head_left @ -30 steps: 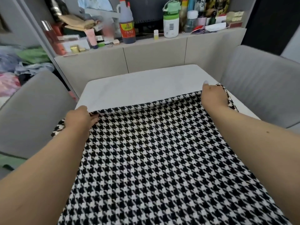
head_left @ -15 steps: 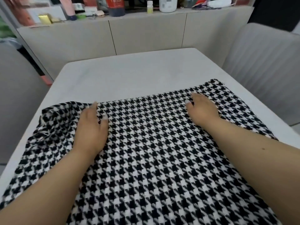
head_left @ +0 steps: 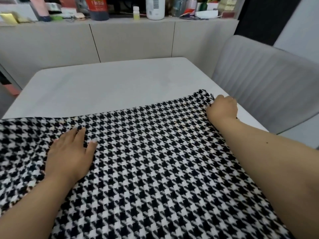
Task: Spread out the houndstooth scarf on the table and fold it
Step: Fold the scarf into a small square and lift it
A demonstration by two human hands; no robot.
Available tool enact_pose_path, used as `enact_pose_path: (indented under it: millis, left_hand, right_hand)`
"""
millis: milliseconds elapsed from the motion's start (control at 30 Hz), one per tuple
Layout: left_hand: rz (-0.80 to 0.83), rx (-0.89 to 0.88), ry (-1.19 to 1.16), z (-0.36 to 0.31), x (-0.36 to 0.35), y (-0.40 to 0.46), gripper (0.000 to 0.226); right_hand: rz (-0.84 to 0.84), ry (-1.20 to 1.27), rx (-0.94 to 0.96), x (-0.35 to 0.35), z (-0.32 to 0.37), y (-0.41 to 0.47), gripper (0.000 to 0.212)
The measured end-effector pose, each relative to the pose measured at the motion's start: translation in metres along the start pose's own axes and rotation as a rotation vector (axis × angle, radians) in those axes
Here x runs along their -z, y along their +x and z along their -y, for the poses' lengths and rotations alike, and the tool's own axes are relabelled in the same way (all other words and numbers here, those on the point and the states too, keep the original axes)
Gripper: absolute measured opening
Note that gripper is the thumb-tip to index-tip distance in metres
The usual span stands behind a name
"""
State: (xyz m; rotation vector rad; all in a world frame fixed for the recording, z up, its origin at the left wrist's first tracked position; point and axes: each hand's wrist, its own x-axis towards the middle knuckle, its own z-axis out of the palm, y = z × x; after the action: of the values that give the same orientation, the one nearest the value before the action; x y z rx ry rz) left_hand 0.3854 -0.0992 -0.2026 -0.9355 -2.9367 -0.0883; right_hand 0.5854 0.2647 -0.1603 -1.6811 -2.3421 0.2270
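Note:
The black-and-white houndstooth scarf (head_left: pixel 155 161) lies spread over the near half of the white table (head_left: pixel 112 87). Its far edge runs across the table from left to right. My left hand (head_left: pixel 69 156) rests flat on the cloth at the left, fingers straight. My right hand (head_left: pixel 221 106) is at the scarf's far right corner near the table's right edge, with its fingers curled on the frayed corner of the cloth.
A grey chair (head_left: pixel 269 80) stands close to the table's right side. Behind the table runs a beige cabinet (head_left: pixel 131 40) whose top is crowded with bottles (head_left: pixel 97 7) and small items. The far half of the table shows bare white surface.
My right hand has slid right and outward to the scarf's far right corner and curled on it. The left side of the cloth now lies flatter under my left hand.

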Motion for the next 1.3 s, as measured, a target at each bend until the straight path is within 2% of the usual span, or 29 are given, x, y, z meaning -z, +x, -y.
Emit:
enact_pose_path:
  millis: [100,200,267,333,400,467,533,700,900,1167,1233,1300]
  left_hand:
    - [-0.006,0.004,0.003,0.0,0.0,-0.002,0.088]
    - [-0.009,0.012,-0.008,-0.002,0.001,-0.002,0.089]
    - [-0.007,0.016,-0.016,-0.002,0.001,-0.003,0.089]
    - [0.0,0.018,-0.019,-0.003,0.002,-0.003,0.085]
    - [0.013,0.022,-0.017,-0.004,0.003,-0.003,0.079]
    - [0.026,0.025,-0.016,-0.005,0.004,-0.003,0.075]
    - [0.029,0.028,-0.022,-0.007,0.006,-0.005,0.072]
    - [0.047,0.04,-0.051,-0.013,0.014,-0.007,0.068]
    - [0.141,0.0,-0.086,0.022,0.015,-0.002,0.066]
    - [0.24,0.262,-0.002,0.108,0.023,0.015,0.069]
    - [0.278,0.385,0.0,0.111,0.028,0.018,0.069]
    - [0.233,0.442,0.027,0.094,0.03,0.014,0.072]
  right_hand:
    - [-0.071,0.034,0.123,-0.001,0.001,-0.008,0.035]
    - [-0.286,-0.078,0.262,0.002,-0.001,-0.012,0.039]
    - [-0.339,-0.156,0.263,0.004,-0.002,-0.013,0.037]
    - [-0.269,-0.189,0.258,0.001,0.001,-0.016,0.032]
    - [-0.097,-0.17,0.276,-0.005,0.005,-0.022,0.032]
    - [0.13,-0.16,0.242,-0.013,0.011,-0.027,0.06]
    - [0.231,-0.187,0.197,-0.018,0.023,-0.037,0.077]
    - [0.306,-0.156,0.336,-0.031,0.062,-0.082,0.083]
    - [0.256,-0.221,0.366,-0.036,0.061,-0.093,0.087]
    - [0.241,-0.254,0.368,-0.041,0.062,-0.093,0.087]
    - [0.234,-0.255,0.369,-0.041,0.063,-0.094,0.086]
    - [0.233,-0.255,0.371,-0.041,0.064,-0.094,0.086]
